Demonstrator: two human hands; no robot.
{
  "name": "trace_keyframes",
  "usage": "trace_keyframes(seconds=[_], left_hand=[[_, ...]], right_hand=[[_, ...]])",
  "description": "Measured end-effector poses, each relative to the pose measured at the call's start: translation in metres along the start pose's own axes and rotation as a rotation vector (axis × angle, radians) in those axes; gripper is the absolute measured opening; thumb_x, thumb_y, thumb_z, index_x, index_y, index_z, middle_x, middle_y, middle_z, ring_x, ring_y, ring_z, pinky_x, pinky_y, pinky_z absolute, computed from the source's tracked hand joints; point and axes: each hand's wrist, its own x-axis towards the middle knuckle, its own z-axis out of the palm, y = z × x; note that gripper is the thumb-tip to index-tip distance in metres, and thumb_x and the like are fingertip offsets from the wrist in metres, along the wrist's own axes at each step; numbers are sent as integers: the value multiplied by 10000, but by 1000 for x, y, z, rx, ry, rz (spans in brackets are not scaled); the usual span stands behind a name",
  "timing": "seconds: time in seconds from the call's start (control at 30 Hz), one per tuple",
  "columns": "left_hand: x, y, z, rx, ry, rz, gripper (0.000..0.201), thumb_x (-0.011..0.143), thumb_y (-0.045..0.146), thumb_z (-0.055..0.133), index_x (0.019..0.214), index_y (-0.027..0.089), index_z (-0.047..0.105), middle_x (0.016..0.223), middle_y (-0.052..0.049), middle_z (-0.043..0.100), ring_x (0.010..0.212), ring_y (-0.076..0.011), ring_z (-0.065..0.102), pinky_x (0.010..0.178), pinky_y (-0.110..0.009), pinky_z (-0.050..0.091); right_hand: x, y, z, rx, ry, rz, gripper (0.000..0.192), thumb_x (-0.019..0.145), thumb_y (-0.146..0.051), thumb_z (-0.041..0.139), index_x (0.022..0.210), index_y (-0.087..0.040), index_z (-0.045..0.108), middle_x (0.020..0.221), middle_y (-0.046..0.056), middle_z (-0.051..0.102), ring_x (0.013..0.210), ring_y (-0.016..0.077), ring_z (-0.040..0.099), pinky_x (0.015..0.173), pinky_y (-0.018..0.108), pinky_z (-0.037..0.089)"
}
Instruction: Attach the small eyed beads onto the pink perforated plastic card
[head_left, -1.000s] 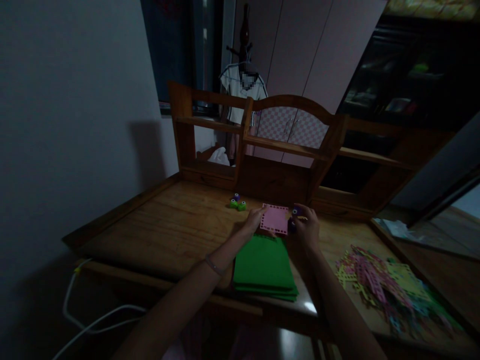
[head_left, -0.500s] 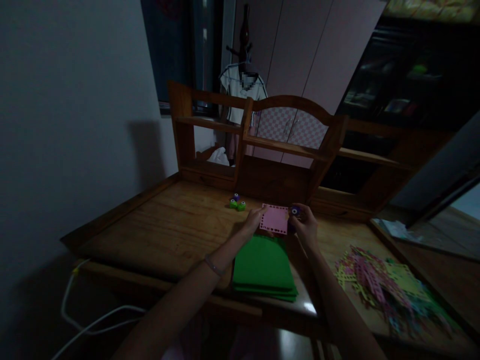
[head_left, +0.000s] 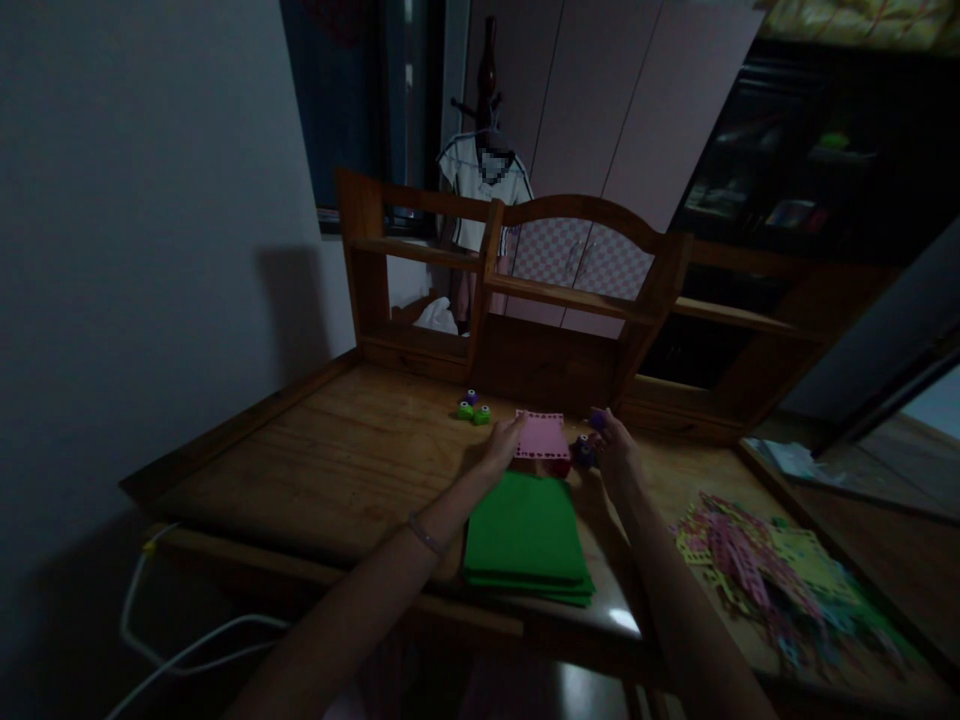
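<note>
at its left edge, pink card is pinched by left hand; right hand, apart, pinches purple piece.

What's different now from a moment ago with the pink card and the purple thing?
The right hand has moved the small round purple gadget right, away from the edge of the square pink card. The left hand has shifted the card slightly left. Both hands keep their hold. The stacked green sheets and the pile of colourful strips stayed put.
</note>
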Motion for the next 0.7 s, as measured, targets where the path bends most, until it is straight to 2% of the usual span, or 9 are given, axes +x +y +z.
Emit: trace_keyframes(seconds=[0.1, 0.2, 0.33, 0.43, 0.57, 0.7], left_hand=[[2, -1, -1, -70, 70, 22, 466, 693, 493, 642, 834, 50, 627, 794, -109, 643, 640, -148, 585, 575, -238, 445], [1, 0, -1, -125, 33, 77, 463, 622, 364, 738, 962, 71, 626, 985, -129, 639, 803, -178, 620, 719, -275, 489], [-2, 4, 2, -73, -41, 73, 519, 574, 340, 773, 1000, 76, 634, 1042, -142, 627, 852, -194, 623, 769, -297, 498], [-5, 8, 5, 63, -28, 44, 532, 550, 390, 778, 943, 53, 656, 980, -153, 643, 802, -201, 628, 723, -295, 508], [-8, 12, 8, 221, -47, 163, 513, 593, 449, 740, 921, 63, 668, 929, -136, 656, 823, -212, 627, 696, -282, 505], [-14, 16, 11, 271, -51, 211, 493, 648, 491, 688, 900, 67, 669, 907, -130, 658, 801, -207, 627, 651, -268, 498]], right_hand=[[4, 1, -1, 214, -14, 93, 287, 722, -382, 646, 940, -210, 577, 942, 39, 615, 681, 88, 564, 622, 200, 465], [4, 1, -3, 353, -8, 121, 321, 693, -311, 675, 979, -220, 562, 1042, 46, 606, 809, 100, 590, 728, 202, 475], [1, 1, -5, 297, -82, 40, 460, 697, -317, 676, 1121, -214, 530, 1170, 71, 560, 987, 148, 578, 856, 250, 455], [-2, 1, -3, 251, -137, -38, 435, 704, -352, 677, 1080, -205, 516, 1189, 89, 552, 1082, 194, 542, 928, 313, 418], [-4, -3, 7, 134, -110, -6, 336, 795, -473, 577, 997, -221, 483, 1091, 84, 608, 1016, 205, 581, 887, 382, 435], [-8, -8, 18, 36, -145, 36, 408, 812, -575, 490, 986, -207, 512, 1105, 97, 604, 1014, 226, 578, 838, 383, 458]])
